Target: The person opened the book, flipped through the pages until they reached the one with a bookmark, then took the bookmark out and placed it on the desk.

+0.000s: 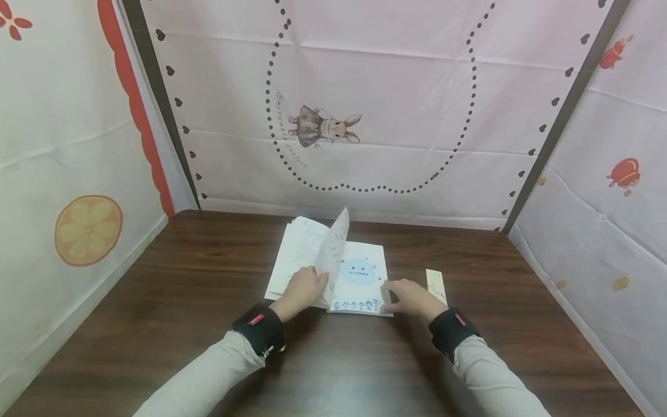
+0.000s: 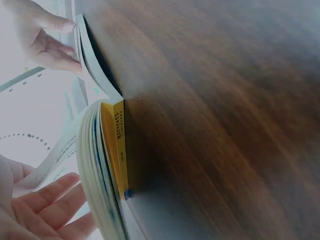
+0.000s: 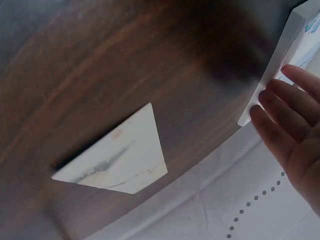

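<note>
Dark wooden table [image 1: 182,301], walled on three sides by pale printed cloth [image 1: 396,87]: rabbit inside a dotted oval at 12 o'clock, orange slice at 9, red prints at 3. No containers anywhere in view.

Open book [image 1: 333,269] lying at table centre, one sheaf of pages standing up from the gutter, blue circle printed on the right-hand page. Yellow spine flat against the wood, seen from the left wrist view. Narrow bookmark [image 1: 436,285] flat on the table just beside the book at 3 o'clock, not touching it.

Left hand [image 1: 304,288] at the book's 7 o'clock, fingers loosely straight and spread against the raised pages, propping them, not pinching. Right hand [image 1: 411,296] at the book's 5 o'clock corner, fingers [image 3: 280,107] straight and close together, tips touching the page edges, nothing pinched. Black bands on both wrists, light sleeves behind them.
</note>
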`<act>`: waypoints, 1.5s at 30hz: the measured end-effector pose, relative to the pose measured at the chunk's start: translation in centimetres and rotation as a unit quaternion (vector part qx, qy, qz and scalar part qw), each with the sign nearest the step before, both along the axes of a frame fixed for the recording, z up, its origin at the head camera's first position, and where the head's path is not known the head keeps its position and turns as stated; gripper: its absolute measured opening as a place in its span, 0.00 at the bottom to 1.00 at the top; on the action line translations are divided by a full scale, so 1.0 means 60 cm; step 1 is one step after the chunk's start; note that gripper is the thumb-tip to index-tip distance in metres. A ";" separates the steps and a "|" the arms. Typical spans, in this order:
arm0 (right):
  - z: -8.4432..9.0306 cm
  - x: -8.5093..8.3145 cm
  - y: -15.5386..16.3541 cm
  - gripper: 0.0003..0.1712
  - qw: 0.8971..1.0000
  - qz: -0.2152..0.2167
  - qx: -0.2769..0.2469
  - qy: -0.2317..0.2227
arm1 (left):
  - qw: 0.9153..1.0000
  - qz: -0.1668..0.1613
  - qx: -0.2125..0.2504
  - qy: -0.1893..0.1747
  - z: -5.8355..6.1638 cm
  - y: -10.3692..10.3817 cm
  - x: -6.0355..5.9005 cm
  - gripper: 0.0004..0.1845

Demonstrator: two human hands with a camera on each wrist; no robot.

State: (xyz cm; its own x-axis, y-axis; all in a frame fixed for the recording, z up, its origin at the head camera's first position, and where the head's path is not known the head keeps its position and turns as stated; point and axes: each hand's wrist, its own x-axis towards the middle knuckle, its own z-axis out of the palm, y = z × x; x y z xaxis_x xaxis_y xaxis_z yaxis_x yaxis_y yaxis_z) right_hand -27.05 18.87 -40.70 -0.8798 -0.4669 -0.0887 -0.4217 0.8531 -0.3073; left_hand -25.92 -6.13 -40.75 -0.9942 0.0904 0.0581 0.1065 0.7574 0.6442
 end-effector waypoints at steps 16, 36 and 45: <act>0.001 -0.001 -0.009 0.26 0.999 0.011 0.047 0.010 | 0.992 0.068 0.005 0.106 -0.005 -0.045 -0.003 0.20; 0.002 -0.003 -0.017 0.07 0.993 0.044 0.076 0.074 | 0.884 -0.274 -0.337 0.173 -0.008 -0.026 0.007 0.16; -0.014 -0.010 -0.021 0.06 0.985 0.026 0.100 0.141 | 0.920 -0.210 -0.277 0.183 -0.021 -0.020 0.006 0.14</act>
State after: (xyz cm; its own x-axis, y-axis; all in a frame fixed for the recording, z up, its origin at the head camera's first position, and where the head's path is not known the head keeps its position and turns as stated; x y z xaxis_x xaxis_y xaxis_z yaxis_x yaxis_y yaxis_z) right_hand -27.68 17.61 -41.52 -0.8580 -0.5102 0.0599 -0.5111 0.8595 0.0002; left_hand -25.55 -7.32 -42.01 -0.7879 0.5782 0.2118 0.5974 0.8012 0.0350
